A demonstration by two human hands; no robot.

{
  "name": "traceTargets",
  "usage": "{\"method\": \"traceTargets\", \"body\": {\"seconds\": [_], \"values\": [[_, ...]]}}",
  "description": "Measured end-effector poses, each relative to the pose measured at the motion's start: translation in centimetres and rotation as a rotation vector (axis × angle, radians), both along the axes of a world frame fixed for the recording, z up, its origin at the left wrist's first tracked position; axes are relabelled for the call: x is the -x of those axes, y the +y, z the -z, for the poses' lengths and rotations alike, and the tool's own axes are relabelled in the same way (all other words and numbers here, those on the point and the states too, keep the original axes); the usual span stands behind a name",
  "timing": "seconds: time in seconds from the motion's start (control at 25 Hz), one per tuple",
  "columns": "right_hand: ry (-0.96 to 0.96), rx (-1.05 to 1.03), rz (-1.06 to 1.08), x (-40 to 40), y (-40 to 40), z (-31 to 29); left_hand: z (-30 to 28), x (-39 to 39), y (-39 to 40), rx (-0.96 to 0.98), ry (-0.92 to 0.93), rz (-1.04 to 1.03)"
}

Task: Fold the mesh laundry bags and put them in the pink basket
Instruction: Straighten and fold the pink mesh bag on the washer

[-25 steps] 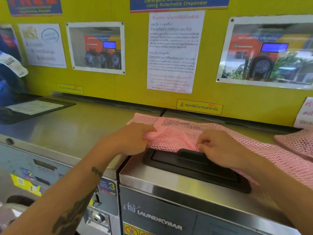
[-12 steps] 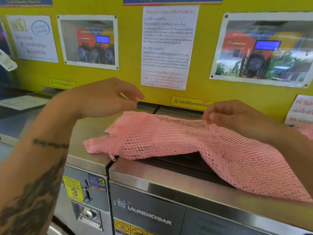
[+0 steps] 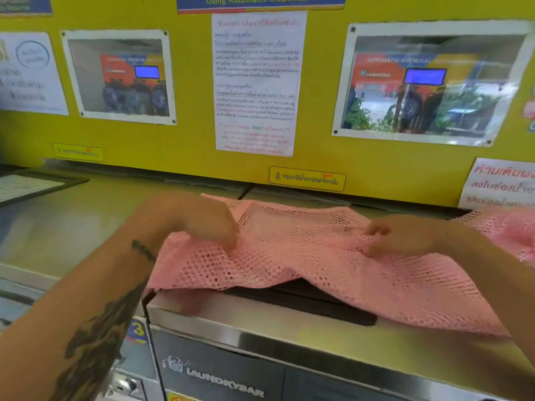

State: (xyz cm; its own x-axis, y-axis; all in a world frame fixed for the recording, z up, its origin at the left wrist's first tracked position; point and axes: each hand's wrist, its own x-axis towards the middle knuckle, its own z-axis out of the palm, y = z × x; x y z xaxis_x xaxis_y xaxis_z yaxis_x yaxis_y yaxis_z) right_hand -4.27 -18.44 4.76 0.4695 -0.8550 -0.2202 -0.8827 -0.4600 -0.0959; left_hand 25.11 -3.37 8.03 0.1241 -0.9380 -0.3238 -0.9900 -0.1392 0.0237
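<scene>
A pink mesh laundry bag [image 3: 304, 256] lies spread across the steel worktop [image 3: 260, 322] of a washing machine, rumpled rather than flat, with a raised ridge through its middle. Its near edge lifts off a black recessed lid [image 3: 312, 305], part of which shows beneath the netting, and its right end trails toward the worktop's front edge. A folded-over strip runs along the bag's far side, close to the wall.

The left hand [image 3: 199, 221] rests on the bag's left portion, fingers curled down into the mesh; it is blurred, so I cannot tell whether it pinches the netting or only presses on it. The right hand [image 3: 402, 238] sits on the right-centre part, fingertips bunched against the mesh as if pinching a fold, though the blur leaves the grip itself unclear. The left forearm carries dark tattoos.

At the far right edge, more pink mesh [image 3: 509, 227] lies on the worktop, separate from the spread bag as far as can be seen. The machine's front panel reads LAUNDRYBAR [image 3: 225, 380]. A neighbouring machine stands to the left, with a number 3 sticker [image 3: 137, 331] on its front. Behind everything, a yellow wall [image 3: 318, 111] holds a printed instruction sheet [image 3: 256, 82] and two framed photographs [image 3: 118, 76] of machines.
</scene>
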Motion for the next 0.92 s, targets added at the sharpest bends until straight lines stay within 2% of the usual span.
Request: {"method": "traceTargets", "body": {"seconds": [0.08,0.16,0.24,0.32,0.36,0.48,0.56,0.64,0.72,0.84,0.92], "values": [[-0.042,-0.045,-0.004,-0.1,-0.6,-1.7,-1.4,0.3,-1.1,0.088,-0.01,-0.045],[-0.142,0.076,0.049,-0.3,-1.8,-1.9,-2.2,1.5,-2.6,0.22,-0.037,-0.013],[-0.128,0.192,0.113,-0.2,-3.1,-0.4,-1.2,3.6,-4.5,0.297,-0.007,0.103],[-0.094,0.135,0.135,0.4,-4.1,1.4,1.1,5.5,-6.5,0.187,0.104,0.192],[-0.148,0.095,0.134,0.8,-4.1,1.6,2.4,6.1,-7.4,0.085,0.106,0.205],[-0.465,0.118,0.161,1.8,-3.5,-0.1,5.0,5.7,-10.4,-0.027,-0.003,0.21],[-0.635,-0.029,0.156,2.4,-2.5,-1.2,5.4,4.6,-12.1,-0.019,0.003,0.206],[-0.582,-0.29,0.111,2.9,-1.3,-1.9,5.5,3.2,-13.1,0.011,0.02,0.192],[-0.533,-0.459,0.085,3.0,-1.2,-1.5,5.8,1.7,-13.7,0.044,0.036,0.179],[-0.576,-0.428,0.168,3.2,-2.3,-0.7,6.3,0.5,-14.3,0.065,0.077,0.168],[-0.431,-0.276,0.138,2.7,-2.7,0.0,6.4,0.1,-14.6,0.071,0.094,0.157]]}}
